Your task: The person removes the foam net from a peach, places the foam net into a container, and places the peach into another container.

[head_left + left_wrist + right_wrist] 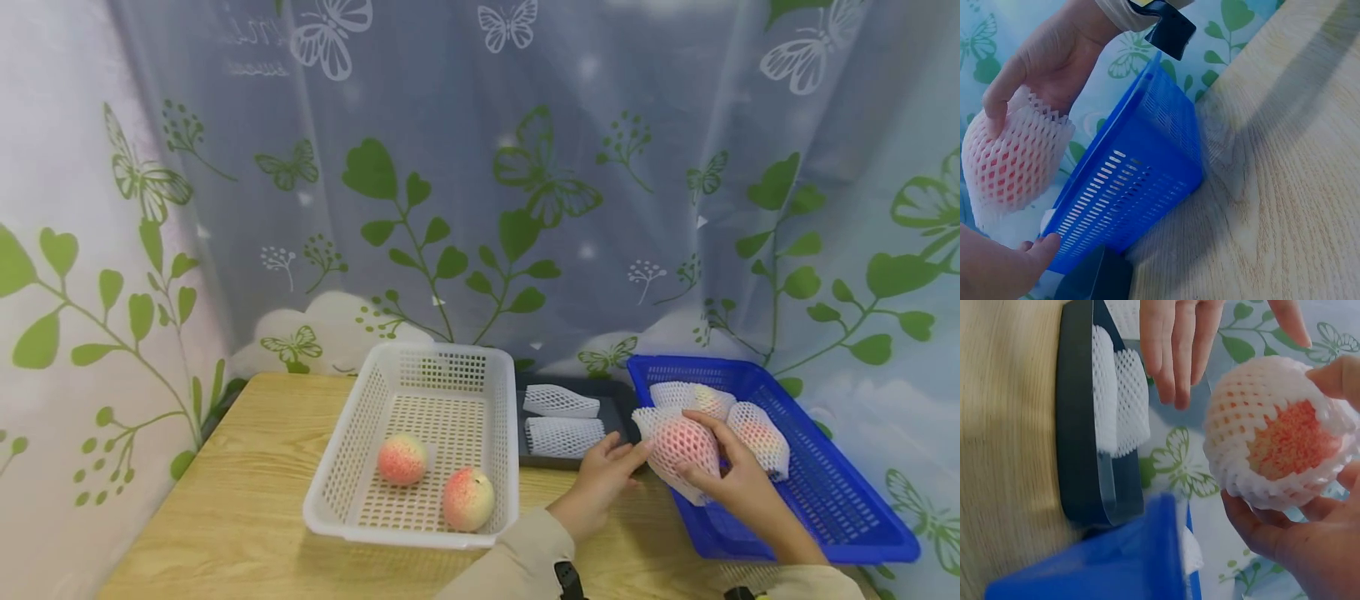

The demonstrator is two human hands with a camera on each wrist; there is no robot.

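Note:
My right hand [738, 479] grips a peach in a white foam net sleeve [678, 446], raised over the near left side of the blue basket [840, 500]. In the right wrist view, bare red and yellow skin of the peach [1297, 440] shows through the sleeve's open end. My left hand [603, 475] is just left of the sleeved peach. Its fingers [1183, 359] are extended and apart from the net in the right wrist view. Two more sleeved peaches [759, 437] lie in the blue basket behind the held one.
Left of the hands stands a white basket [322, 500] with two bare peaches [402, 459] [468, 498]. Between the baskets, a black tray [551, 461] holds empty foam sleeves [564, 437]. All stand on a wooden table [217, 508] before a patterned curtain [450, 167].

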